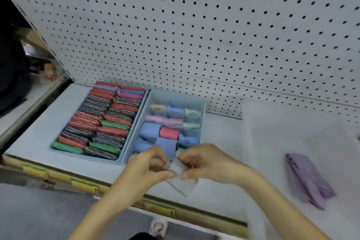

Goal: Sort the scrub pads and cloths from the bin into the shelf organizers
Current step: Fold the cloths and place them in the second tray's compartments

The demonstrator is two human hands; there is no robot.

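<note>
Both hands: left hand (148,165) and right hand (204,161) brought close together at the shelf's front edge, fingers and thumbs of each pinching the top of one grey cloth (181,183). The cloth hangs between them, partly folded, just in front of the divided organizer (203,115).

Divided organizer: small cells holding rolled cloths in blue, pink, red and pale tones. Some right-hand cells look pale and may be vacant; the front row is partly hidden behind the hands.

Scrub-pad organizer (83,157): touching the divided one on its left, packed in rows with red, green, dark and purple pads.

Bin (247,142): translucent, well to the right, with purple cloths (307,179) lying in it.

Step in hand, by my reading: folding or rolling the grey cloth to cell size.

Next move, as judged: tighten the fold, pick a free cell, press the cloth in upright without disturbing its neighbours, then return to the bin for the purple ones.
</note>
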